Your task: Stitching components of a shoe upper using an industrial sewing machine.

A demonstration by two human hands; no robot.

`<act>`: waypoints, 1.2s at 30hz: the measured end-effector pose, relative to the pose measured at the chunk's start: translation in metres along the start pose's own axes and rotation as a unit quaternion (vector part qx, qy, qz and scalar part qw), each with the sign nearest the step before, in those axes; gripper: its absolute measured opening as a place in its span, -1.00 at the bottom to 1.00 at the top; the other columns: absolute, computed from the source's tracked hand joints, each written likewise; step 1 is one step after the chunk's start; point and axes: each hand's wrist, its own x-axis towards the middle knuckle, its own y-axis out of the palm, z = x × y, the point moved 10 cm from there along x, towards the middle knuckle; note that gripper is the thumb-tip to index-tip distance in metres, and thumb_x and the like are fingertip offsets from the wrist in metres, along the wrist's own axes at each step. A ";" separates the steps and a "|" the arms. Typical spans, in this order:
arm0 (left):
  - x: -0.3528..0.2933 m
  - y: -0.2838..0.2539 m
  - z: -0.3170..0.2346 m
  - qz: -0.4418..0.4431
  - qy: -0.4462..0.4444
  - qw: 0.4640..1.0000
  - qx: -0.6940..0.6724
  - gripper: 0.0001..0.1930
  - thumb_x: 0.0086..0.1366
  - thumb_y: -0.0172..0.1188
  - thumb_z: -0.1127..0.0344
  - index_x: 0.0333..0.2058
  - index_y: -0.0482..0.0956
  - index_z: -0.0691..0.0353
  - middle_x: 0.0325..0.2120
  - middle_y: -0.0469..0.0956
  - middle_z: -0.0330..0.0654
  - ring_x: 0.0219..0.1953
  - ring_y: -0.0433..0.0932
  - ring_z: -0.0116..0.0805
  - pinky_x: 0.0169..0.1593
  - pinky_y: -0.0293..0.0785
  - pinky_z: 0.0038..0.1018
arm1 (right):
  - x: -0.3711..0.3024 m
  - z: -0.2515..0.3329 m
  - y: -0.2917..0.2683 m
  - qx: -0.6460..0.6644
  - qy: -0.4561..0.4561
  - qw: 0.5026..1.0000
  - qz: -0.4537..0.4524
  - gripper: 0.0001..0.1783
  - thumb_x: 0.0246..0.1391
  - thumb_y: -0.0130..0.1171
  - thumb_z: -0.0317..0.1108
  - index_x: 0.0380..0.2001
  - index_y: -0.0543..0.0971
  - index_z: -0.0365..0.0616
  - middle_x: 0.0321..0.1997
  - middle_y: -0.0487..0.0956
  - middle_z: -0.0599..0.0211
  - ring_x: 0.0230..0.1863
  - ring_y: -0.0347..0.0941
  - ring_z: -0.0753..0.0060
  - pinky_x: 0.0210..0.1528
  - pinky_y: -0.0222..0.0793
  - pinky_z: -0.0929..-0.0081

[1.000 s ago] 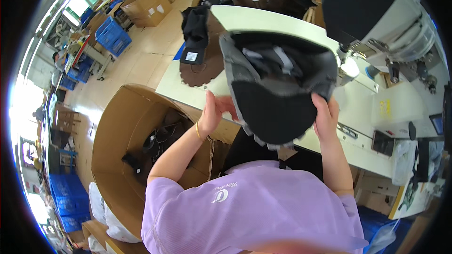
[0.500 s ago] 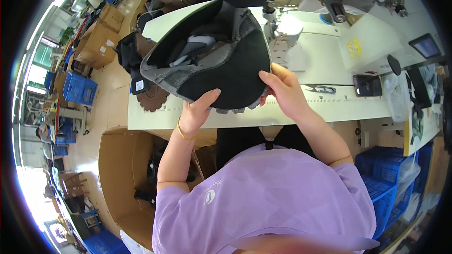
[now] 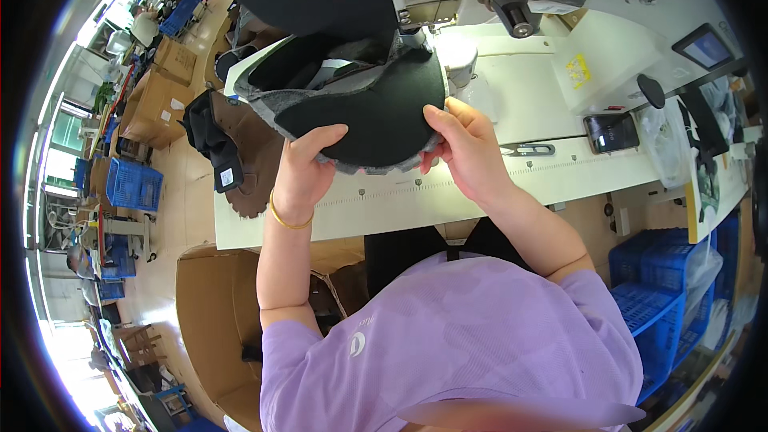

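Between my hands is a black and grey padded fabric piece (image 3: 368,122), shaped like an open pouch with a scalloped near edge; its exact kind is unclear. My left hand (image 3: 308,162) grips the near left edge, thumb on top of the black panel. At the right edge my right hand (image 3: 470,148) pinches it between thumb and fingers. Loose dark and grey folds lie inside the opening. The piece's far right corner reaches the needle area of a sewing machine (image 3: 428,2); whether it touches the needle cannot be seen.
On the white table (image 3: 320,212) lie thread snips (image 3: 528,150) and a phone (image 3: 610,134). Dark and brown fabric pieces (image 3: 244,140) hang over the left edge. A cardboard box (image 3: 204,312) stands below left, blue crates (image 3: 652,280) at right. A small screen (image 3: 708,52) is at upper right.
Both hands and the fabric piece have shifted slightly left. The piece's far edge now sits under the machine head, which partly covers it. Both hands keep their grip.
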 end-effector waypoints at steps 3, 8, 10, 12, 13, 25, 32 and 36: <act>0.000 -0.002 0.003 0.010 -0.010 1.000 -0.002 -0.78 0.12 -0.02 0.57 -0.31 0.59 0.47 -0.29 0.61 0.01 -0.25 0.61 -0.22 -0.12 0.52 -0.43 | -0.003 -0.003 0.002 0.010 0.005 1.000 -0.004 -0.78 0.25 -0.06 -0.30 -0.32 0.43 -0.26 -0.42 0.55 0.27 -0.55 0.47 0.52 -0.56 0.43 0.55; 0.001 -0.011 0.016 -0.020 -0.079 0.996 -0.041 -0.55 -0.35 -0.02 0.87 -0.39 0.58 0.43 -0.40 0.62 -0.03 -0.26 0.63 -0.18 -0.10 0.51 -0.45 | -0.005 -0.008 0.002 0.026 0.010 1.000 -0.006 -0.78 0.26 -0.07 -0.30 -0.29 0.41 -0.26 -0.41 0.56 0.25 -0.54 0.49 0.49 -0.55 0.44 0.55; 0.003 -0.008 0.008 -0.010 -0.067 0.997 -0.032 -0.68 -0.13 -0.03 0.73 -0.35 0.58 0.44 -0.34 0.61 -0.03 -0.25 0.62 -0.21 -0.11 0.51 -0.45 | -0.005 -0.009 0.002 0.031 0.009 0.999 -0.009 -0.78 0.26 -0.07 -0.30 -0.28 0.41 -0.26 -0.41 0.55 0.26 -0.53 0.48 0.50 -0.55 0.44 0.55; 0.005 -0.002 -0.004 0.007 -0.051 0.998 -0.027 -0.77 0.10 -0.03 0.59 -0.30 0.58 0.44 -0.27 0.60 -0.03 -0.23 0.60 -0.25 -0.11 0.52 -0.44 | -0.006 -0.009 0.001 0.031 0.007 0.999 -0.015 -0.78 0.26 -0.07 -0.29 -0.28 0.41 -0.26 -0.40 0.55 0.26 -0.53 0.48 0.50 -0.55 0.44 0.55; 0.007 0.007 -0.021 0.044 0.010 0.999 0.014 -0.75 0.09 -0.02 0.60 -0.26 0.57 0.44 -0.23 0.59 -0.02 -0.19 0.59 -0.25 -0.09 0.50 -0.44 | -0.006 -0.008 0.002 0.034 0.004 0.999 -0.014 -0.78 0.27 -0.07 -0.28 -0.28 0.41 -0.25 -0.39 0.55 0.26 -0.52 0.48 0.51 -0.55 0.44 0.55; 0.004 0.019 -0.024 0.067 0.005 0.998 -0.006 -0.58 0.02 0.00 0.66 -0.06 0.44 0.43 -0.14 0.54 -0.07 -0.09 0.54 -0.27 0.00 0.45 -0.44 | -0.011 -0.004 0.007 0.017 0.014 1.000 0.001 -0.72 0.30 -0.11 -0.24 -0.21 0.42 -0.27 -0.37 0.55 0.24 -0.49 0.50 0.46 -0.49 0.45 0.53; 0.013 0.023 -0.011 0.068 -0.032 0.980 -0.186 -0.63 0.08 -0.01 0.64 -0.08 0.45 0.44 -0.16 0.55 -0.05 -0.13 0.56 -0.27 -0.04 0.49 -0.45 | -0.008 -0.003 0.011 0.015 0.006 1.000 0.008 -0.69 0.30 -0.11 -0.23 -0.16 0.42 -0.30 -0.39 0.53 0.23 -0.47 0.52 0.44 -0.47 0.47 0.54; 0.017 0.028 -0.002 0.055 -0.096 0.950 -0.292 -0.75 0.05 0.07 0.67 -0.24 0.53 0.45 -0.20 0.56 -0.07 -0.18 0.55 -0.29 -0.07 0.47 -0.46 | 0.000 -0.001 0.006 0.014 0.007 1.000 0.004 -0.69 0.30 -0.11 -0.23 -0.18 0.42 -0.30 -0.40 0.52 0.24 -0.47 0.51 0.46 -0.46 0.47 0.56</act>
